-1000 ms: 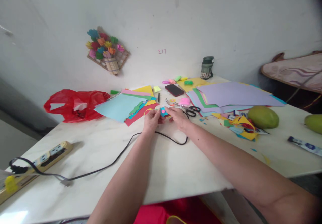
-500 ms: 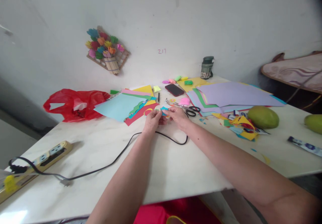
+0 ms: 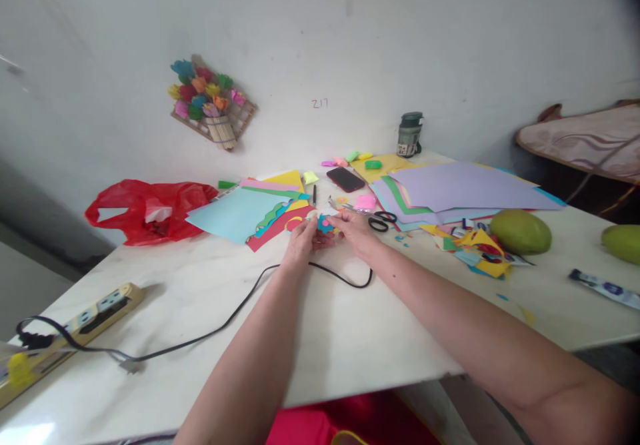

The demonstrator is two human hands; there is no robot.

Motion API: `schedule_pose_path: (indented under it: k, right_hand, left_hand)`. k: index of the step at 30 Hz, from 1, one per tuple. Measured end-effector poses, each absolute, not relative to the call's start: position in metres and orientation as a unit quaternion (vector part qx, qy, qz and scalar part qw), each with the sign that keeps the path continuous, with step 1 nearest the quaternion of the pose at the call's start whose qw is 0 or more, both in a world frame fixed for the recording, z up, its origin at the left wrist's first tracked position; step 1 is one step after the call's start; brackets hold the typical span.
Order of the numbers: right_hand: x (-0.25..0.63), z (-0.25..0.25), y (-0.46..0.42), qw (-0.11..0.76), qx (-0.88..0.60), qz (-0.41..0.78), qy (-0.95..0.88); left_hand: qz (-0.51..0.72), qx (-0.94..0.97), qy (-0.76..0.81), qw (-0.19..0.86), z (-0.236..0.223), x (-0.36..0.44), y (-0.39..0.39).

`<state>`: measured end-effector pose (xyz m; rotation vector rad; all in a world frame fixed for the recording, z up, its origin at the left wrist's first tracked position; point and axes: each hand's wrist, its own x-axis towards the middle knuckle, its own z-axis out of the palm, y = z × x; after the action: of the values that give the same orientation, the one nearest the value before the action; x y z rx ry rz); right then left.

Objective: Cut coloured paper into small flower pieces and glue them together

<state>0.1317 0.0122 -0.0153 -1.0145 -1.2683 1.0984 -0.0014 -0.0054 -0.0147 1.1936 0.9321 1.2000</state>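
Note:
Both hands meet over the middle of the table, holding a small blue paper cutout (image 3: pixel 325 223) with a pink spot on its face. My left hand (image 3: pixel 301 239) pinches its left side, the fingers curled beneath. On the right edge, my right hand (image 3: pixel 354 229) grips it between thumb and forefinger. Scissors (image 3: pixel 381 221) with black handles lie just beyond my right hand. Red paper (image 3: pixel 280 229) with a yellow ring shape is close to my left hand. Fine details of the cutout are too small to make out.
A black cable (image 3: pixel 220 325) runs from the power strip (image 3: pixel 100 311) to below my hands. Coloured sheets (image 3: pixel 450 188) and paper scraps (image 3: pixel 483 248) lie right, near a green mango (image 3: pixel 520 231). A phone (image 3: pixel 345 179) lies behind; a red plastic bag (image 3: pixel 150 211) sits left.
The blue cutout has turned between my hands, so more of its face and a pink spot now show. Both hands stay in nearly the same place.

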Motion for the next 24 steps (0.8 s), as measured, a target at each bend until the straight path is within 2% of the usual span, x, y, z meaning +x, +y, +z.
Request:
schedule_pose_path:
  k: [7,24]
  right_hand:
    - [0.1322,-0.0141,0.0091,0.532,-0.412,0.482,-0.561]
    - [0.1331,-0.0110,0.0074,0.537,-0.402,0.471,-0.573]
  left_hand:
    - [0.513,0.506,0.414,0.556,-0.0146,-0.0014,-0.0058]
    - [0.502,0.527,0.407,0.552,-0.0115,-0.0012,-0.0082]
